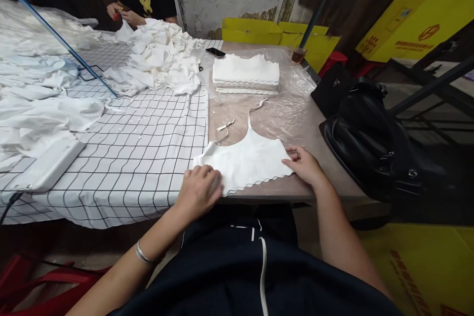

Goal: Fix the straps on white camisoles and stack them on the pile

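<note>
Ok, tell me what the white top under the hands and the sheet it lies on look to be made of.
White top: thin woven or knit fabric, matte, lying limp with a scalloped hem; the weave is too fine to tell. Sheet: clear plastic film, glossy and wrinkled, with the brown tabletop showing through. Left hand and right hand press the top flat.

White strap top [249,158] flat at table [314,168] edge; left hand [200,190] pressing its lower left corner, right hand [304,164] on its right edge; folded stack [246,75] beyond; loose white heap [163,57]; black bag [365,133] right

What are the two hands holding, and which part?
Both press a flat white cloth top: left hand on its lower left edge, right hand on its right edge.
</note>
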Demonstrator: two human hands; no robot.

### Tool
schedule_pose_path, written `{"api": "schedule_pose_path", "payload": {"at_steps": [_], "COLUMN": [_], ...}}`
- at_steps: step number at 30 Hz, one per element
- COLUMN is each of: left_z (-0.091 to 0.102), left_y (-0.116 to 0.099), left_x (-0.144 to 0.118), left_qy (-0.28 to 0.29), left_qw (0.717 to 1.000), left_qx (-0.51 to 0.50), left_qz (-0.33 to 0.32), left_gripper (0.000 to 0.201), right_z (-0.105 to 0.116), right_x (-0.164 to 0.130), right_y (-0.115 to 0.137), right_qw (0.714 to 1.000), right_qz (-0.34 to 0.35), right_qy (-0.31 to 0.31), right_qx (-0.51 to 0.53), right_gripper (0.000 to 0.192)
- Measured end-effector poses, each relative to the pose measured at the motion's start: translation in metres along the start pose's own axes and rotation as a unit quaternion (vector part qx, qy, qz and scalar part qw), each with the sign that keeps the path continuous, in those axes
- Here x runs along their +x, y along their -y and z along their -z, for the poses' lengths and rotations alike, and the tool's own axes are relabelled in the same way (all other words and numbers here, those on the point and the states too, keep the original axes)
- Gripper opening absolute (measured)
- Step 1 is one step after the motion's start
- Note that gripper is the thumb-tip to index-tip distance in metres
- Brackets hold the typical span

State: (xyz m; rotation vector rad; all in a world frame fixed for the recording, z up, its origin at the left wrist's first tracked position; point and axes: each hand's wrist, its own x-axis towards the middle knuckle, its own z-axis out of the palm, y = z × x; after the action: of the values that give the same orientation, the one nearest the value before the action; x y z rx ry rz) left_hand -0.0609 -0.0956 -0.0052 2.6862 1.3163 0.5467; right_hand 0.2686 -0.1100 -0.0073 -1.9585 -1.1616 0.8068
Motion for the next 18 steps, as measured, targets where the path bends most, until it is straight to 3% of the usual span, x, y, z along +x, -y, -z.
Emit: {"api": "schedule_pose_path", "payload": {"at_steps": [3,6,8,10,12,14,18], "left_z": [-0.008,-0.014,-0.016,-0.016,-0.013,-0.011,-0.019], "left_y": [-0.016,-0.024,-0.025,-0.025,-0.024,-0.025,-0.026], "left_x": [-0.001,0.002,0.002,0.001,0.001,0.005,0.020], "left_qy": [0.023,0.032,0.029,0.014,-0.005,-0.022,-0.025], "left_qw": [0.998,0.992,0.989,0.988,0.988,0.989,0.992], "left_qx": [-0.011,-0.032,-0.038,-0.042,-0.049,-0.049,-0.026], "left_qz": [-0.053,-0.116,-0.140,-0.145,-0.143,-0.137,-0.124], "left_gripper": [0.033,0.039,0.037,0.031,0.029,0.030,0.031], "right_z": [0.014,0.045,0.059,0.057,0.036,0.000,-0.081], "right_x": [-0.006,-0.012,-0.013,-0.008,0.005,0.024,0.063], "right_y": [-0.004,-0.009,-0.004,0.013,0.039,0.069,0.117], "right_qw": [0.995,0.978,0.966,0.964,0.968,0.972,0.963], "right_qz": [0.001,-0.041,-0.052,-0.026,0.029,0.075,0.051], "right_qy": [-0.042,-0.103,-0.119,-0.125,-0.108,-0.048,0.102], "right_qx": [-0.085,-0.177,-0.223,-0.232,-0.222,-0.218,-0.244], "right_gripper": [0.035,0.030,0.029,0.026,0.024,0.031,0.047]}}
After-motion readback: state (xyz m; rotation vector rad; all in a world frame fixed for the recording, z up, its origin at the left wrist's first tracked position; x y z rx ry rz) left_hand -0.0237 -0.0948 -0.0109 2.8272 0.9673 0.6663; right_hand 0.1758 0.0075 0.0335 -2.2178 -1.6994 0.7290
